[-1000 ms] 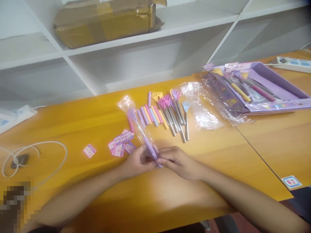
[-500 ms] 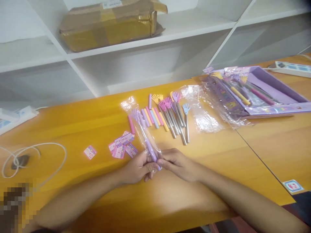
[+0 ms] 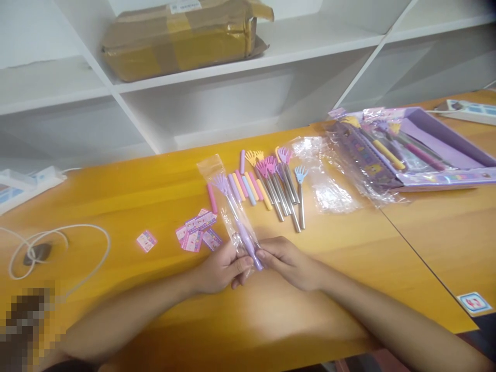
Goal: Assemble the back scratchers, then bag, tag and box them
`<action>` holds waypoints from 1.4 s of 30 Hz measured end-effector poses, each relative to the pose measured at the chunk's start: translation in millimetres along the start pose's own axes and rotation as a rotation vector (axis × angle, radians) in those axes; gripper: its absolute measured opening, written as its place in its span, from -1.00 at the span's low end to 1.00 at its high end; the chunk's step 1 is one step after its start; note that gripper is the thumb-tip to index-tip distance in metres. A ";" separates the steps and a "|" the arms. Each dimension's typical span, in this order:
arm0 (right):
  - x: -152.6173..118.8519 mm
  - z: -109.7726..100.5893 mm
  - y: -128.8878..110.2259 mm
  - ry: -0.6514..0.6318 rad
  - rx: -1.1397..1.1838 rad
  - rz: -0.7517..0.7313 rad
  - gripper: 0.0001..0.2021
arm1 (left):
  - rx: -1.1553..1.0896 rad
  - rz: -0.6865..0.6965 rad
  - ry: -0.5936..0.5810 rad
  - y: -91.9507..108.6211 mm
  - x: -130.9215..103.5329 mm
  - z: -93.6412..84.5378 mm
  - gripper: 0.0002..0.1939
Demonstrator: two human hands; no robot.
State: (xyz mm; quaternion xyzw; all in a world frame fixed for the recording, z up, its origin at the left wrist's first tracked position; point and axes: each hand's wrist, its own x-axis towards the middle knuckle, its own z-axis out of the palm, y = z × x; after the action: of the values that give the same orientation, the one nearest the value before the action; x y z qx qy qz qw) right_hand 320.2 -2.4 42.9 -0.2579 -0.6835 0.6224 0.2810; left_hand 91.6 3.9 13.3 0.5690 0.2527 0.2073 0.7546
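Little has shifted: both hands' grip pinches the bagged scratcher beside stickers.

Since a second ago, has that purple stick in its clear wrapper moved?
Yes. The purple stick in the hands has swung right, its head now nearer the row of sticks.

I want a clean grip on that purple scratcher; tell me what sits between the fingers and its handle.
The clear plastic sleeve does: it wraps the purple back scratcher, so both the left hand and right hand pinch the handle end through the film. Nothing else intervenes.
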 end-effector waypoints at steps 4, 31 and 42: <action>-2.3 -0.8 3.4 -0.004 0.005 0.012 -0.44 | -0.044 0.025 -0.031 0.3 0.0 -0.2 -0.68; -5.2 2.1 13.7 -0.094 0.474 0.190 -0.50 | -0.165 0.068 0.004 -5.4 1.6 -5.2 -0.68; -6.2 -8.1 32.6 0.202 0.455 0.063 -0.37 | 0.184 -0.084 -0.220 13.4 -6.8 17.5 -0.81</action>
State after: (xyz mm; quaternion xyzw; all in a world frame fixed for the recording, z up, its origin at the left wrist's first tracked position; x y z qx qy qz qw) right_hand 330.4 1.9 10.6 -0.2702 -0.4857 0.7398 0.3793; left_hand 96.7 -9.8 31.2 0.6439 0.2099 0.0877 0.7305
